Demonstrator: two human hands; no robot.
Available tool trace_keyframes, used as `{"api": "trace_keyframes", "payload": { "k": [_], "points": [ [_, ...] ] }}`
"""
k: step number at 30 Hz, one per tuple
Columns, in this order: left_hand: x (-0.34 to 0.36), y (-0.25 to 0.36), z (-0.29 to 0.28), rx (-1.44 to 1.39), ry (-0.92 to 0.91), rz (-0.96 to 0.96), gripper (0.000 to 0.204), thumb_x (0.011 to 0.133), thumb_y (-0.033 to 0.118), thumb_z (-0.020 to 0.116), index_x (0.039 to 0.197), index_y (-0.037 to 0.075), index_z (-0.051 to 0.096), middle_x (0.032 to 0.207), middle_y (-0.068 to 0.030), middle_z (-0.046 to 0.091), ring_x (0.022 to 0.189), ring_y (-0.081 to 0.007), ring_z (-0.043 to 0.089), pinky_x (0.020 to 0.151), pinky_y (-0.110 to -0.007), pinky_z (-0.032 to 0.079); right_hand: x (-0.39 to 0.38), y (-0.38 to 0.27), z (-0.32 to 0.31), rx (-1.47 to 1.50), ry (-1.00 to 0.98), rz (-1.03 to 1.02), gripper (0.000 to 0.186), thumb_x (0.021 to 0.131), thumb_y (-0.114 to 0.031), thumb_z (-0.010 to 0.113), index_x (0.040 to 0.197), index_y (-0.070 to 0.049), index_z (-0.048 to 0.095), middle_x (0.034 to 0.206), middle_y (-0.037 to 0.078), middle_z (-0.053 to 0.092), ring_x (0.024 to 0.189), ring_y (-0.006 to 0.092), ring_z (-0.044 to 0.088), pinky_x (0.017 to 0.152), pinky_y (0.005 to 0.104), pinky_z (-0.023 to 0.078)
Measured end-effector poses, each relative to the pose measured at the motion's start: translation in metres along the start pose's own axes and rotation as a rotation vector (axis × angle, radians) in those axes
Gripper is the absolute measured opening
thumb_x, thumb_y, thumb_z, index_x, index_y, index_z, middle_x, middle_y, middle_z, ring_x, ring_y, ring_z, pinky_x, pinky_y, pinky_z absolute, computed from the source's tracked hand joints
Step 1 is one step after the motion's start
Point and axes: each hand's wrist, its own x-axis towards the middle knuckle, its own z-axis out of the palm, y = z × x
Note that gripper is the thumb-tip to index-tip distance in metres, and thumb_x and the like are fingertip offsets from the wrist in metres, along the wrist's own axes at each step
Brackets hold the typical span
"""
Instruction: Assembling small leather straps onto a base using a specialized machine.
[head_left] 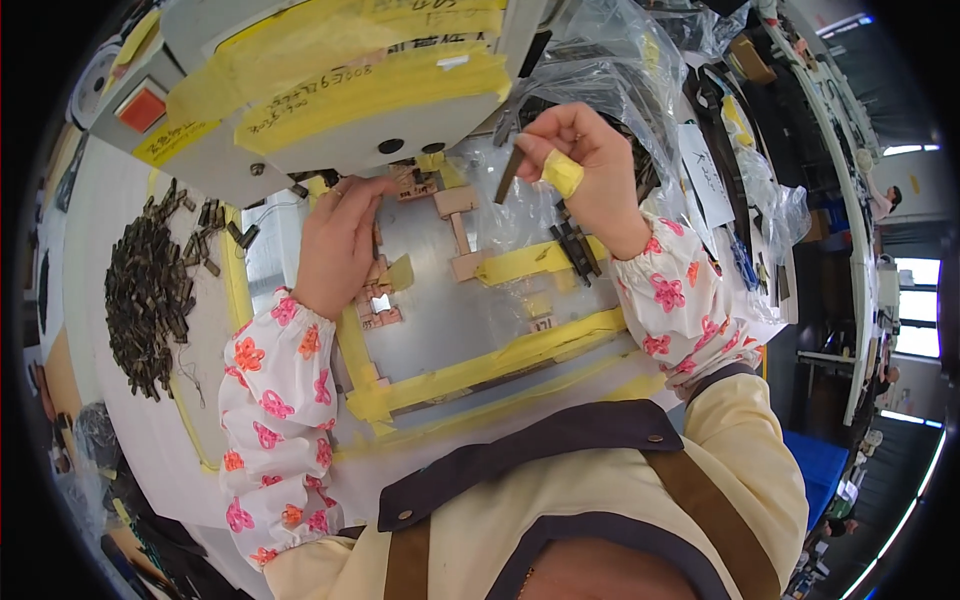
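My right hand, with yellow tape round one finger, pinches a thin dark strip held at a slant above the metal plate. My left hand has its fingers curled at the machine's lower edge, beside small pinkish-tan blocks; whatever its fingertips hold is hidden. More pinkish blocks and yellow tape are on the plate. Several dark bars lie below my right hand.
A grey machine housing overhangs the plate. A heap of small dark parts covers the left worktop. Clear plastic bags crowd the back right. Another person is at the far right, near shelving and windows.
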Motion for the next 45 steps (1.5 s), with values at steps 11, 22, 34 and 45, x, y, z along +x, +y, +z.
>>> {"api": "trace_keyframes", "payload": {
  "k": [11, 22, 34, 45],
  "points": [
    [0.008, 0.001, 0.000, -0.010, -0.153, 0.027, 0.015, 0.081, 0.016, 0.062, 0.080, 0.001, 0.060, 0.067, -0.0099, 0.057, 0.060, -0.0247, 0.048, 0.064, -0.032, 0.038, 0.007, 0.014, 0.048, 0.210, -0.141, 0.275, 0.016, 0.084, -0.001, 0.059, 0.097, 0.007, 0.052, 0.088, 0.010, 0.059, 0.075, 0.0164, 0.063, 0.064, 0.0269, 0.055],
    [0.007, -0.012, 0.004, 0.202, -0.019, 0.159, 0.011, 0.083, 0.014, 0.057, 0.089, 0.005, 0.061, 0.068, -0.0073, 0.057, 0.064, -0.0273, 0.052, 0.067, -0.035, 0.035, 0.016, 0.012, 0.030, -0.047, -0.412, 0.169, 0.011, 0.081, -0.003, 0.061, 0.090, 0.003, 0.058, 0.073, 0.008, 0.063, 0.069, 0.0159, 0.063, 0.059, 0.0274, 0.049],
    [0.008, -0.009, -0.002, 0.251, -0.050, 0.056, 0.026, 0.084, -0.002, 0.041, 0.102, 0.006, 0.058, 0.079, -0.0143, 0.059, 0.078, -0.0344, 0.052, 0.072, -0.041, 0.041, 0.035, 0.029, 0.005, -0.577, -0.462, -0.410, 0.011, 0.069, 0.002, 0.061, 0.080, 0.001, 0.063, 0.079, 0.013, 0.062, 0.070, 0.0315, 0.059, 0.064, 0.0352, 0.048],
    [0.009, -0.009, -0.002, 0.198, -0.095, 0.091, 0.018, 0.079, -0.001, 0.048, 0.092, 0.007, 0.057, 0.072, -0.0076, 0.059, 0.069, -0.0262, 0.054, 0.067, -0.036, 0.036, 0.039, 0.033, 0.002, -0.570, -0.453, -0.412, 0.010, 0.068, 0.002, 0.062, 0.078, 0.001, 0.064, 0.075, 0.013, 0.061, 0.069, 0.0304, 0.059, 0.063, 0.0342, 0.048]
  ]
}}
